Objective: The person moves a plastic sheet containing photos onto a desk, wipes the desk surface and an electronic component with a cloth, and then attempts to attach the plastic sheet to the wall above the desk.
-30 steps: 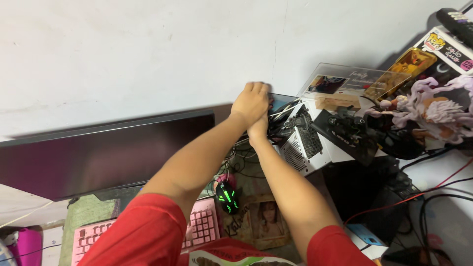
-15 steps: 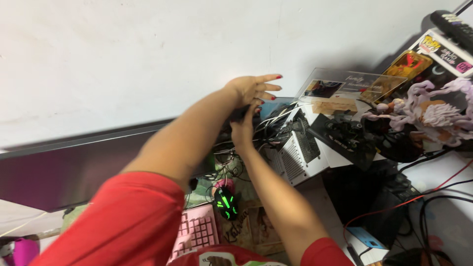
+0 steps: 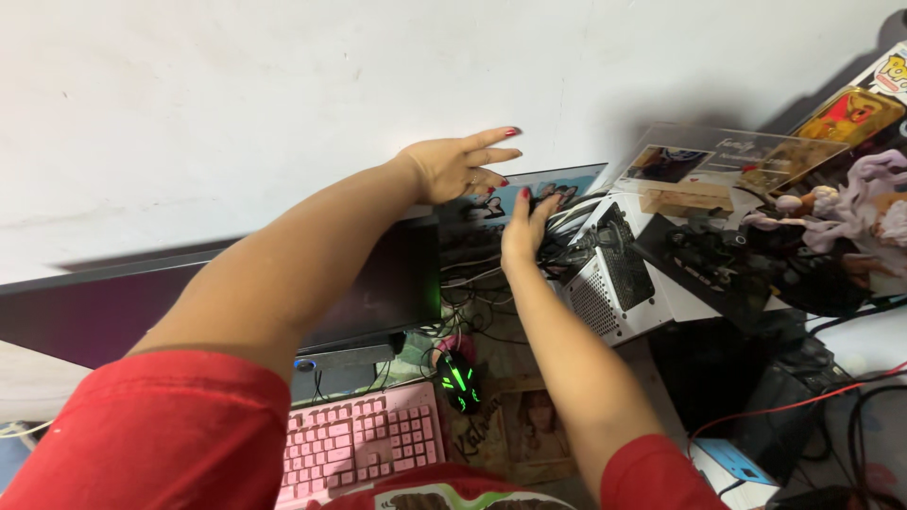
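Two hands reach behind the monitor, into a tangle of cables.
The left hand (image 3: 455, 165) hovers above the monitor (image 3: 189, 297), fingers spread wide, holding nothing. The right hand (image 3: 525, 229) rests among the cables (image 3: 567, 219) just beside the white computer case (image 3: 614, 283); whether its fingers grip one, I cannot tell.

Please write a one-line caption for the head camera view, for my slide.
Both hands reach behind a dark monitor: left hand open near the wall, right hand among tangled cables beside a white computer case.
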